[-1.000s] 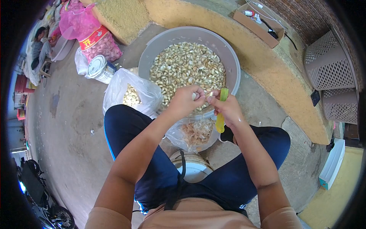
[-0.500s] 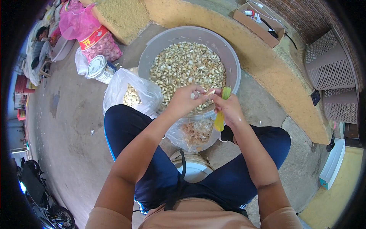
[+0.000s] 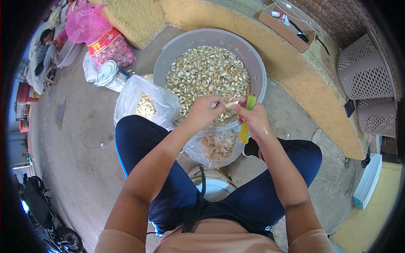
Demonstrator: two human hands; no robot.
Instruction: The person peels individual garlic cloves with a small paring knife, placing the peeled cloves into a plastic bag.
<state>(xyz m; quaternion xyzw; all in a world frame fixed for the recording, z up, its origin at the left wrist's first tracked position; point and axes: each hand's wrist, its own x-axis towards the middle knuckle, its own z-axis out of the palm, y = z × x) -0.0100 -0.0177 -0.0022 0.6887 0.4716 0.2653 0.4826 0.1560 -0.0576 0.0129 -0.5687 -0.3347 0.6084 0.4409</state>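
Note:
A wide grey basin (image 3: 168, 54) full of garlic cloves (image 3: 206, 71) stands in front of my knees. Over its near edge my left hand (image 3: 205, 110) pinches one end of a pale garlic clove (image 3: 231, 104). Another small white bit shows between the left fingers, too small to name. My right hand (image 3: 256, 119) is closed around a yellow-green knife handle (image 3: 244, 134), its thumb and finger at the clove's other end. The blade is hidden. Below the hands a clear plastic bag (image 3: 194, 152) holds papery brown skins (image 3: 218, 146). Left of the basin, a white plastic bag (image 3: 164, 103) contains peeled cloves (image 3: 145, 105).
A lidded paint bucket (image 3: 110, 76) and a pink mesh sack (image 3: 110, 49) of garlic stand at upper left. A yellow ledge (image 3: 295, 82) curves behind the basin, bearing a cardboard box (image 3: 287, 29). Perforated baskets (image 3: 365, 63) are at right, a motorcycle (image 3: 44, 211) at lower left.
The fingers of both hands have shifted slightly, and more of the pale clove shows between them. The knife handle stays in my right hand.

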